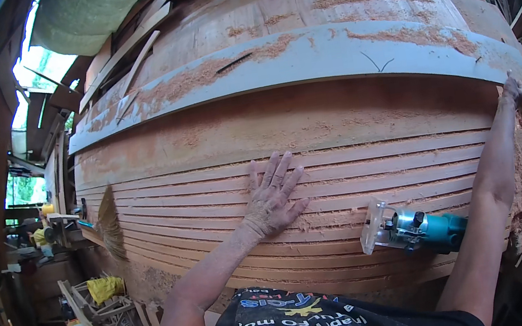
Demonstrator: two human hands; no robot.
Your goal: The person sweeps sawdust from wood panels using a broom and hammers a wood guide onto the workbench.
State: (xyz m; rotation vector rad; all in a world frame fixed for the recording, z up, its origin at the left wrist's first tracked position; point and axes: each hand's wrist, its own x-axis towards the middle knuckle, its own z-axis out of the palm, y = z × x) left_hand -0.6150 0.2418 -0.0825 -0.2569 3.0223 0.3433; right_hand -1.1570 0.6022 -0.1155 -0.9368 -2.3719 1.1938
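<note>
Well left of the left grip [272, 205] is a fan-shaped broom [110, 225]; behind and left of it, a yellow cloth [104, 289]; far ahead-left, wooden strips [126, 56] and a pale curved sheet [73, 21].

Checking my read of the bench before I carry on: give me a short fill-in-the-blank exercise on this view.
1. The hand spread on the grooved panel is the person's ____ one.
2. The right hand is at the ____ end of the long pale board.
3. The power tool has a ____ body.
4. The broom is at the panel's ____ end.

Missing words: left; right; teal; left.
</note>
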